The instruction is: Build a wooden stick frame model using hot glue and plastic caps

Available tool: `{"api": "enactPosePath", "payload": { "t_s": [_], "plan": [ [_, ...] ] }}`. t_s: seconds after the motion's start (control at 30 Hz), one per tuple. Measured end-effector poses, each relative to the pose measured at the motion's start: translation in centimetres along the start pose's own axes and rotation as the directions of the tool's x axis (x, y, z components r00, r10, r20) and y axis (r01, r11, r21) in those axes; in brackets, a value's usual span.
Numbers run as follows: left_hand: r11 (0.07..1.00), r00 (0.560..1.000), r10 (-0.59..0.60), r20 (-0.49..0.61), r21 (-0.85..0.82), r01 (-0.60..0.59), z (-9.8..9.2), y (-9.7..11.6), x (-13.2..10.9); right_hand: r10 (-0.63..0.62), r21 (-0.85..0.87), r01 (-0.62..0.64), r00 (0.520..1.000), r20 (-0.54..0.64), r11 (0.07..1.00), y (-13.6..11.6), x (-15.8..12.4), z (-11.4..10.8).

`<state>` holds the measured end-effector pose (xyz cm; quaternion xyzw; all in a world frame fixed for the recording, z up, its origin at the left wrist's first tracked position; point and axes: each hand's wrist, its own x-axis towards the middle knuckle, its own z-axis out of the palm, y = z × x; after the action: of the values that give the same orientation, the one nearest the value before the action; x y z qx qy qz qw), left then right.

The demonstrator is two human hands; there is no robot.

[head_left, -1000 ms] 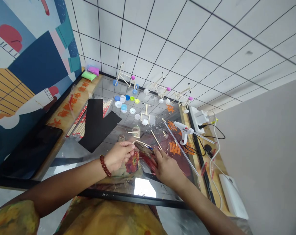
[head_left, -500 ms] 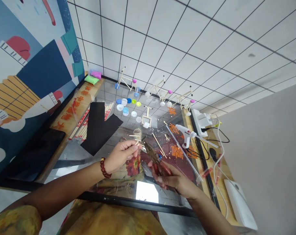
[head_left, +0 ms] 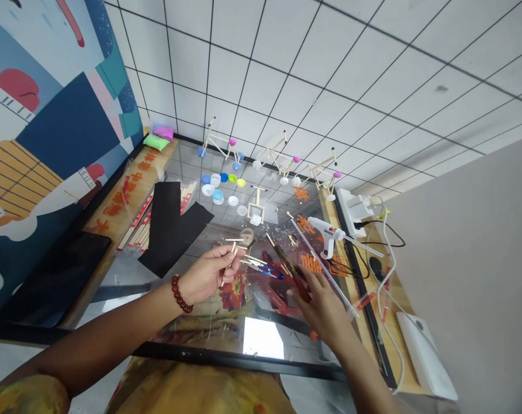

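Note:
My left hand point(head_left: 207, 276), with a dark red bead bracelet on the wrist, pinches a short wooden stick point(head_left: 227, 263) just above the glass table top point(head_left: 192, 233). My right hand point(head_left: 319, 302) grips red-handled pliers point(head_left: 292, 269), whose jaws point up and left toward the stick. The plier tip is a short way right of the stick and not touching it. Small blue-handled snips point(head_left: 265, 268) and loose sticks lie on the glass between the two hands.
Black paper point(head_left: 171, 221) and bundled chopsticks point(head_left: 135, 221) lie at left. Several coloured bottle caps point(head_left: 220, 187) and stick models point(head_left: 220, 144) stand at the back. A white glue gun point(head_left: 327, 231), clear ruler point(head_left: 325, 267), power strip point(head_left: 354, 207) and cables are at right.
My right hand picked the pliers up from the glass, then moved right and forward with them. My left hand stayed in place, tilting the stick slightly.

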<state>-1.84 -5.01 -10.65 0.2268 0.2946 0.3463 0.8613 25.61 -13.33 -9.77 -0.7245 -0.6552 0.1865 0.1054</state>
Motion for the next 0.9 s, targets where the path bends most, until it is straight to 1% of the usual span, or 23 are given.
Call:
{"api": "enactPosePath", "payload": {
  "t_s": [0.07,0.13,0.23,0.37,0.47,0.57,0.67,0.73,0.83,0.9],
  "plan": [
    [0.998,1.000,-0.028,-0.003,-0.054,0.027,-0.1,0.1,0.1,0.010,-0.073,-0.016,0.996,-0.085,0.997,1.5,-0.1,0.7],
    [0.997,0.999,-0.039,-0.015,-0.068,0.038,-0.2,0.0,0.1,-0.006,-0.131,-0.013,0.989,-0.146,0.991,2.8,-0.3,1.3],
    [0.997,0.998,-0.063,-0.026,-0.039,0.062,-0.2,-0.3,0.2,-0.022,-0.190,-0.016,0.981,-0.195,0.982,4.0,-0.8,2.2],
    [0.993,0.998,-0.067,-0.014,0.097,0.068,0.1,-1.0,0.3,-0.019,-0.199,-0.025,0.976,-0.217,0.980,4.4,-1.0,2.8],
    [0.976,0.999,-0.041,-0.036,0.215,0.048,0.7,-1.5,0.2,-0.022,-0.194,-0.028,0.968,-0.251,0.981,4.7,-0.8,2.8],
    [0.963,0.998,-0.017,-0.055,0.268,0.031,1.4,-1.7,0.3,-0.042,-0.215,-0.017,0.963,-0.265,0.976,5.1,-0.7,2.6],
    [0.968,0.998,0.000,-0.064,0.249,0.016,2.1,-1.7,0.8,-0.059,-0.223,0.001,0.965,-0.255,0.975,5.1,-0.6,2.2],
    [0.979,0.995,0.025,-0.093,0.206,-0.005,2.6,-1.7,1.4,-0.067,-0.222,0.009,0.965,-0.255,0.975,4.9,-0.6,2.2],
    [0.990,0.991,0.041,-0.129,0.141,-0.022,3.2,-1.8,2.4,-0.070,-0.218,0.011,0.962,-0.264,0.976,4.8,-0.6,2.5],
    [0.991,0.990,0.050,-0.135,0.130,-0.033,3.2,-2.0,3.0,-0.077,-0.217,0.016,0.959,-0.274,0.976,4.9,-0.6,2.8]
  ]
}}
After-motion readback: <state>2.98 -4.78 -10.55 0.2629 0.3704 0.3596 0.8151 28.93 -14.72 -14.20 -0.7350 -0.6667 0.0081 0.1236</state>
